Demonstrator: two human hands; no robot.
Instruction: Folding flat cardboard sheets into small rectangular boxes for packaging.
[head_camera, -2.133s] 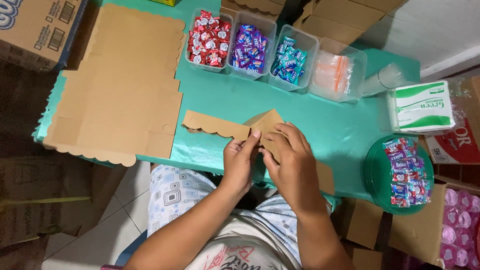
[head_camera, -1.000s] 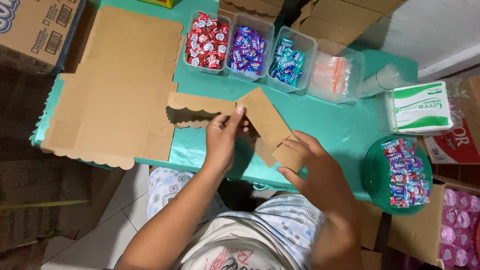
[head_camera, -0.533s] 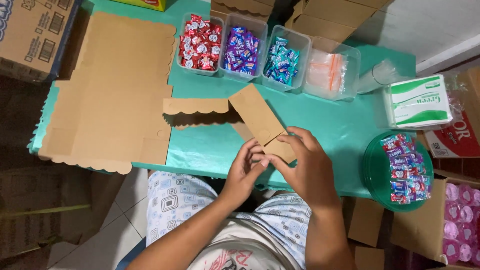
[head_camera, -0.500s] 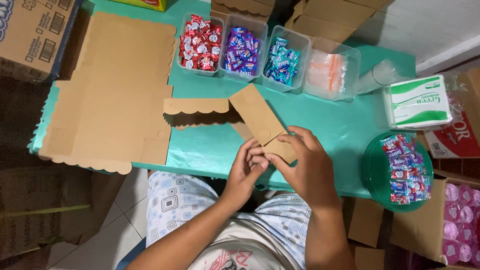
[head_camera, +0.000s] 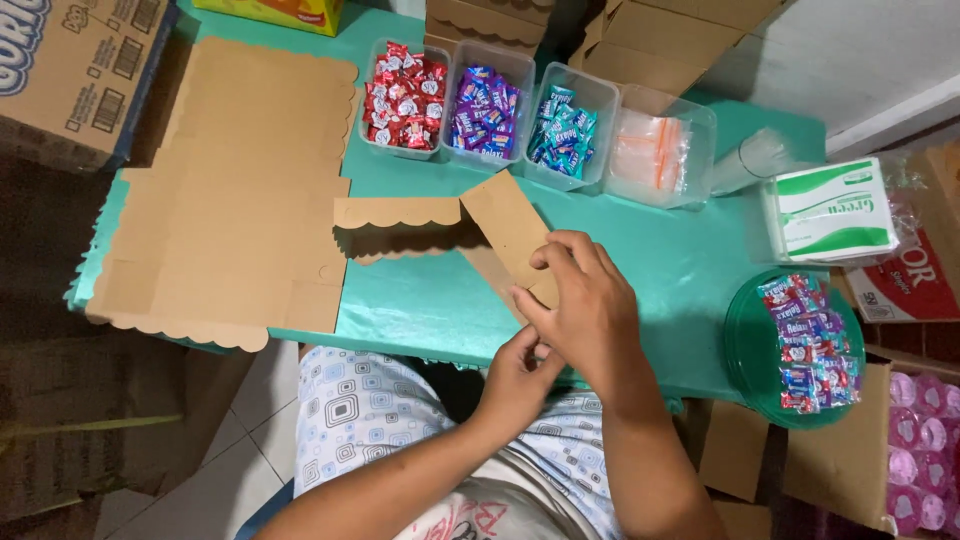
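A brown cardboard box blank with scalloped edges is raised above the teal table, partly folded. My right hand lies over its near end, fingers pressing a flap down. My left hand sits just below and under the right hand at the table's front edge, touching the blank's lower end; its fingers are mostly hidden. One scalloped flap sticks out to the left.
A stack of flat scalloped blanks covers the table's left. At the back stand tubs of red candy, purple candy, teal candy and small bags. A green tissue pack and green plates with candy sit right.
My left hand let go of the blank's upper flap and dropped to the near end beside the right hand. My right hand then moved up over the blank, pressing it down.
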